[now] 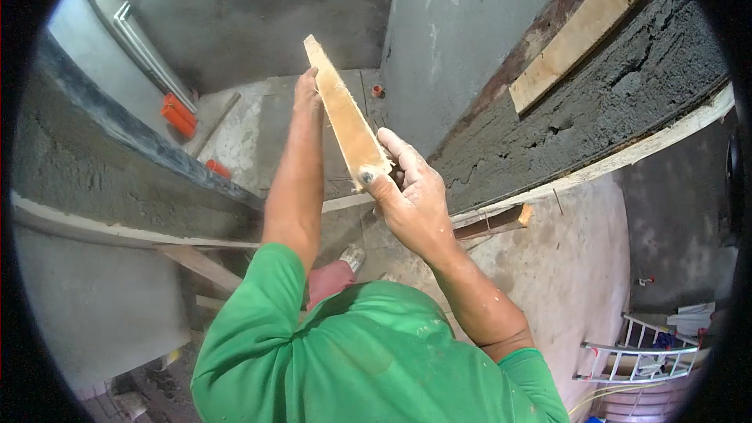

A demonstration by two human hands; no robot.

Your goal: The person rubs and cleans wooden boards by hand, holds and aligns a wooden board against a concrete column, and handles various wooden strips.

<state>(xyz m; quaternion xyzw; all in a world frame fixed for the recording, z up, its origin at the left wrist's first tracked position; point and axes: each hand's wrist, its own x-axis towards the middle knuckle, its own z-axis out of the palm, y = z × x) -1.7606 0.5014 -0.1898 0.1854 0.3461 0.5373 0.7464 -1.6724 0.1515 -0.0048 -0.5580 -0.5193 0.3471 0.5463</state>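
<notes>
I am holding a wooden strip [342, 113] out in front of my chest, between a mortar-coated ledge [133, 160] on my left and a rough mortar surface [587, 102] on my right. My right hand [419, 207] is gripping the near end, its thumb lying on the broad face by a dark spot and its forefinger reaching along the splintery right edge. My left hand [307, 90] is closing on the left edge close to the far tip; most of its fingers are hiding behind the wood, so I cannot tell their exact curl. Spacing my hands this widely is steadying the strip against twisting, and a light touch is best where the edge is fraying. Its long axis is running forward and slightly leftward, its narrower-looking end pointing towards the grey wall [266, 8] ahead.
</notes>
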